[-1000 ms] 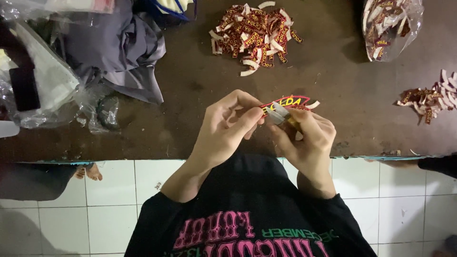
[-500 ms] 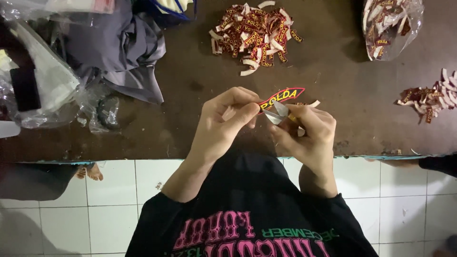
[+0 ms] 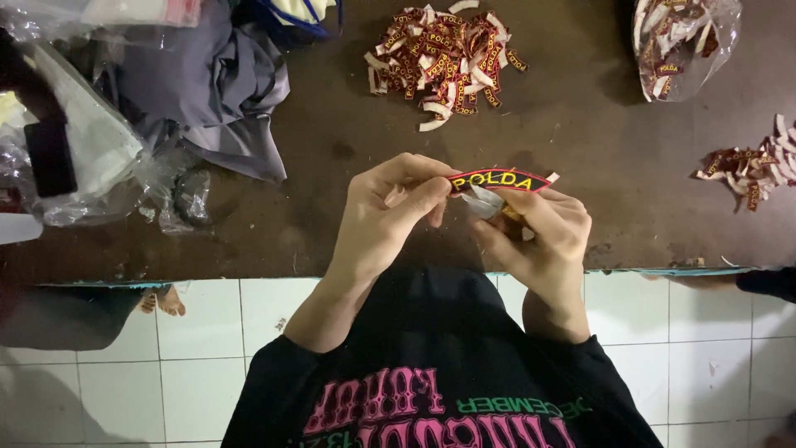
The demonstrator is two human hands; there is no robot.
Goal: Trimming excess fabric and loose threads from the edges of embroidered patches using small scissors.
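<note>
— Pinching what, above the brown table (image 3: 580, 124)?
— Both hands: left hand (image 3: 390, 220) grips the curved black embroidered patch (image 3: 500, 180) at its end; right hand (image 3: 543, 241) closes beneath it, white backing half hidden behind fingers.

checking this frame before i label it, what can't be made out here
Head view, the only one:
- White piece under the curved embroidered patch: mostly covered by the fingers of the left hand and right hand, so its shape and each grip on it stay unclear.
- Clear bag of patches: cut off by the top edge.
- Patch pile at right: cut off by the right edge.
- Contents of the plastic bags at left: blurred by glare and wrinkles.
</note>
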